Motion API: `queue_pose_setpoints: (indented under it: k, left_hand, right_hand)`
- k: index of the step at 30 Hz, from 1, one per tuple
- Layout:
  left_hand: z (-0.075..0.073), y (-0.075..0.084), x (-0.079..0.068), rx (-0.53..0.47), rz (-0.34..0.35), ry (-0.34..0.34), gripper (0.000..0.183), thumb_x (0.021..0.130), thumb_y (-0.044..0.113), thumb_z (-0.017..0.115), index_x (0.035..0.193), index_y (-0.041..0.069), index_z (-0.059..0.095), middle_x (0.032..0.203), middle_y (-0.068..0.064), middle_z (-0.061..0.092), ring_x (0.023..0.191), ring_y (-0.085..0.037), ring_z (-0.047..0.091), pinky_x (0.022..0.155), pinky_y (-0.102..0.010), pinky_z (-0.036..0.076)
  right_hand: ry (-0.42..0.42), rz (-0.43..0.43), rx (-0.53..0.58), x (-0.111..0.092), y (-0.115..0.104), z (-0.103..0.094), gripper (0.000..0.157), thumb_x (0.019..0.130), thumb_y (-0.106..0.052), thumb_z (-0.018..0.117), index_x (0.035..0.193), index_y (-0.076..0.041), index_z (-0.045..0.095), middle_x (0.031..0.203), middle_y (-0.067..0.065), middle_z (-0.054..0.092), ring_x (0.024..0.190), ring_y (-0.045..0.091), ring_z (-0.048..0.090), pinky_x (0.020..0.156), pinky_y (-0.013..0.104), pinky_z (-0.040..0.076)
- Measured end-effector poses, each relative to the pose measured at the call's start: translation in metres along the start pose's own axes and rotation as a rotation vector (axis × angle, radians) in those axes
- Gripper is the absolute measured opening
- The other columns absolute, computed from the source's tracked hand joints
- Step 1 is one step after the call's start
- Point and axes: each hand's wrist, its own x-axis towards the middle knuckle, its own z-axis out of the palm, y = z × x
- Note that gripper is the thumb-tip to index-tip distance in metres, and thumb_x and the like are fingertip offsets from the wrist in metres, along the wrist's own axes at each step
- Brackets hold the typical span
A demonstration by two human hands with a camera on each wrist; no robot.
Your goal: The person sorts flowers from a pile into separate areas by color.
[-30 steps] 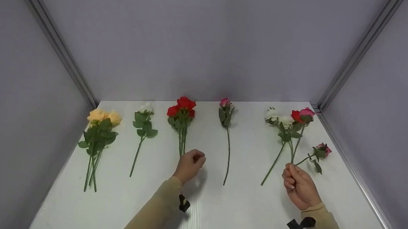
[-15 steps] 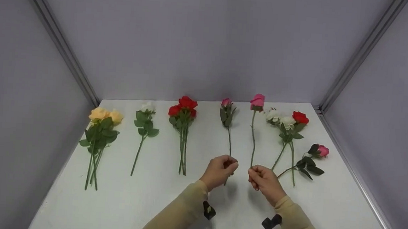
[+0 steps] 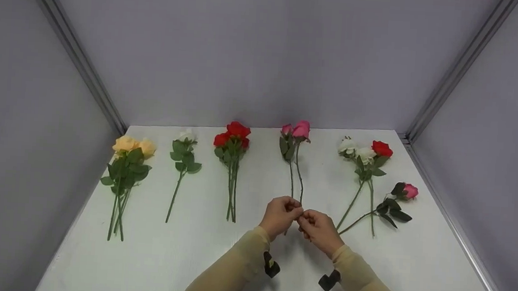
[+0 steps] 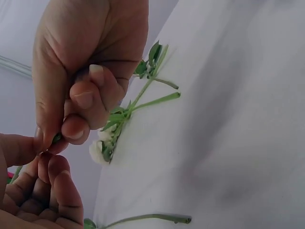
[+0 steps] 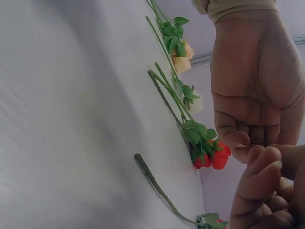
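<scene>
Both hands meet over the middle of the table at the stem of a pink rose (image 3: 301, 130). My right hand (image 3: 319, 230) pinches the low end of that stem; a bit of green (image 4: 56, 137) shows between its thumb and fingers in the left wrist view. The curled fingertips of my left hand (image 3: 279, 216) close on the same stem just above, touching the right fingertips. Beside it lies a smaller pink rose (image 3: 286, 129) with dark leaves, its stem passing behind the left hand. The two pink blooms overlap near the table's back edge.
Leftward on the white table (image 3: 143, 269) lie red roses (image 3: 237, 130), a single white rose (image 3: 186, 136) and yellow roses (image 3: 125, 144). To the right are white roses (image 3: 366, 155), a red rose (image 3: 382, 148) and another pink rose (image 3: 410, 191). Grey walls (image 3: 264, 51) surround the table.
My right hand first let go of other stems at the right, then carried the pink rose leftward to the smaller one. My left hand moved right from the red roses to meet it.
</scene>
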Motion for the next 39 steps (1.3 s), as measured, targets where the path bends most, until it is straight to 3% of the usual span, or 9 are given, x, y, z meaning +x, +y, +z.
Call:
queue_pose_setpoints:
  k: [4, 7, 15, 19, 23, 30, 34, 39]
  left_hand:
    - [-0.003, -0.002, 0.01, 0.011, -0.033, 0.021, 0.005, 0.088, 0.015, 0.068, 0.088, 0.011, 0.066, 0.078, 0.001, 0.062, 0.071, -0.012, 0.06, 0.06, -0.026, 0.048]
    - [-0.004, -0.007, 0.018, 0.02, -0.056, 0.047, 0.004, 0.089, 0.014, 0.068, 0.088, 0.011, 0.065, 0.078, 0.0, 0.062, 0.071, -0.012, 0.059, 0.06, -0.026, 0.048]
    - [-0.006, -0.035, 0.034, 0.162, -0.051, 0.141, 0.005, 0.09, 0.013, 0.065, 0.087, 0.009, 0.065, 0.079, 0.002, 0.059, 0.072, -0.011, 0.054, 0.063, -0.025, 0.046]
    - [-0.006, -0.05, 0.037, 0.201, -0.105, 0.167, 0.005, 0.091, 0.013, 0.064, 0.09, 0.008, 0.065, 0.082, 0.001, 0.06, 0.075, -0.012, 0.055, 0.067, -0.028, 0.047]
    - [-0.003, -0.059, 0.041, 0.224, -0.165, 0.168, 0.004, 0.092, 0.015, 0.063, 0.093, 0.012, 0.066, 0.085, 0.004, 0.061, 0.08, -0.012, 0.057, 0.072, -0.031, 0.049]
    - [0.006, -0.065, 0.043, 0.343, -0.134, 0.157, 0.004, 0.091, 0.016, 0.065, 0.093, 0.013, 0.068, 0.08, 0.008, 0.06, 0.077, -0.009, 0.056, 0.071, -0.029, 0.049]
    - [0.006, -0.063, 0.041, 0.314, -0.14, 0.155, 0.006, 0.092, 0.018, 0.065, 0.095, 0.013, 0.068, 0.081, 0.009, 0.06, 0.078, -0.009, 0.056, 0.072, -0.03, 0.049]
    - [0.003, -0.064, 0.038, 0.256, -0.143, 0.149, 0.005, 0.093, 0.019, 0.063, 0.095, 0.015, 0.066, 0.083, 0.008, 0.06, 0.08, -0.01, 0.056, 0.073, -0.031, 0.048]
  right_hand:
    - [-0.006, 0.005, 0.002, 0.005, 0.014, -0.007, 0.021, 0.098, -0.023, 0.057, 0.101, -0.002, 0.061, 0.082, 0.017, 0.062, 0.062, 0.015, 0.052, 0.053, 0.025, 0.045]
    - [0.039, 0.035, -0.033, 0.006, 0.033, -0.022, 0.029, 0.097, -0.029, 0.058, 0.104, -0.001, 0.061, 0.086, 0.017, 0.062, 0.065, 0.016, 0.054, 0.055, 0.025, 0.046]
    - [0.348, 0.159, -0.26, -0.007, 0.078, -0.095, 0.028, 0.097, -0.029, 0.058, 0.1, -0.002, 0.065, 0.084, 0.009, 0.064, 0.075, 0.024, 0.06, 0.06, 0.027, 0.048]
    - [0.425, 0.227, -0.423, -0.014, 0.099, -0.123, 0.039, 0.096, -0.04, 0.055, 0.094, -0.003, 0.066, 0.081, 0.006, 0.064, 0.075, 0.021, 0.057, 0.063, 0.031, 0.044]
    - [0.422, 0.302, -0.507, -0.021, 0.114, -0.136, 0.049, 0.096, -0.049, 0.051, 0.094, -0.003, 0.066, 0.085, 0.008, 0.064, 0.079, 0.023, 0.056, 0.068, 0.037, 0.043]
    - [0.449, 0.392, -0.494, -0.027, 0.122, -0.148, 0.054, 0.092, -0.057, 0.053, 0.088, -0.004, 0.064, 0.082, 0.008, 0.062, 0.076, 0.025, 0.054, 0.062, 0.034, 0.041]
    - [0.444, 0.41, -0.469, -0.03, 0.124, -0.155, 0.055, 0.09, -0.057, 0.055, 0.086, -0.003, 0.063, 0.074, 0.005, 0.061, 0.071, 0.022, 0.053, 0.058, 0.032, 0.04]
    - [0.406, 0.434, -0.392, -0.03, 0.129, -0.161, 0.06, 0.09, -0.059, 0.055, 0.099, 0.001, 0.062, 0.065, 0.001, 0.06, 0.058, 0.016, 0.057, 0.053, 0.03, 0.044]
